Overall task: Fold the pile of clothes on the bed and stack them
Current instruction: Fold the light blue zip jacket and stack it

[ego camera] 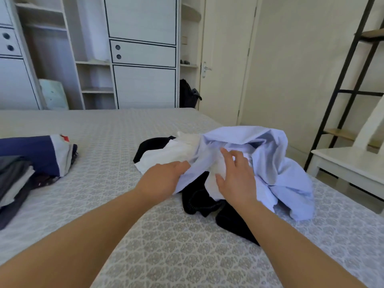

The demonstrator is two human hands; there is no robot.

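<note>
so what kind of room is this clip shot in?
Almost certainly a home bedroom. The hands work over a bed with a patterned grey cover, a white wardrobe with shelves and drawers stands behind it, and a closed door is beside that. Loose clothes and a folded stack lie on the bed.

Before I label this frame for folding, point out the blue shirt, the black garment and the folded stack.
blue shirt (291,183): head view, on its crumpled right side.
black garment (228,221): head view, on the part nearest the camera.
folded stack (35,154): head view, on the navy top piece.
</note>
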